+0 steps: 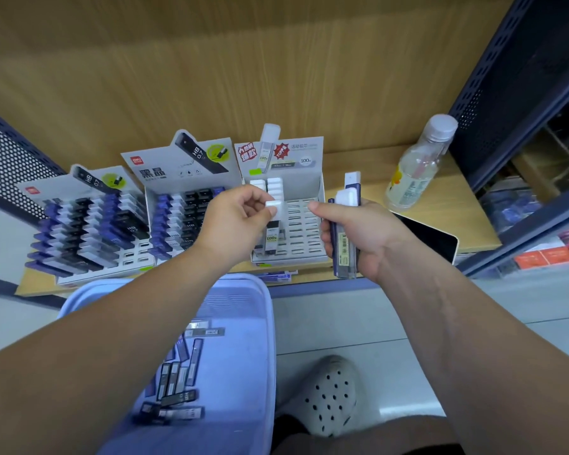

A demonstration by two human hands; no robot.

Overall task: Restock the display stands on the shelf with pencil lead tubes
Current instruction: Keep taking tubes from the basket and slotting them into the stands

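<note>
Left hand (234, 221): thumb and forefinger pinched on the white cap of one pencil lead tube (272, 237), remaining fingers curled. Tube held nearly upright over the front-left slots of the white display stand (304, 234).

Right hand (358, 238): fingers clamped round a bundle of tubes (344, 247), white caps protruding above the fist, just right of the same stand.

White stand: two short columns of white-capped tubes at the back left, other slots bare.

Middle stand (184, 218) and left stand (89, 231): filled mostly with black and blue tubes.

Wooden shelf (375, 178): all three stands, plus a clear bottle (418, 165) and a dark-screened tablet (434, 238) at right.

Below the shelf: lavender basket (237, 310) holding loose tubes (178, 379).
</note>
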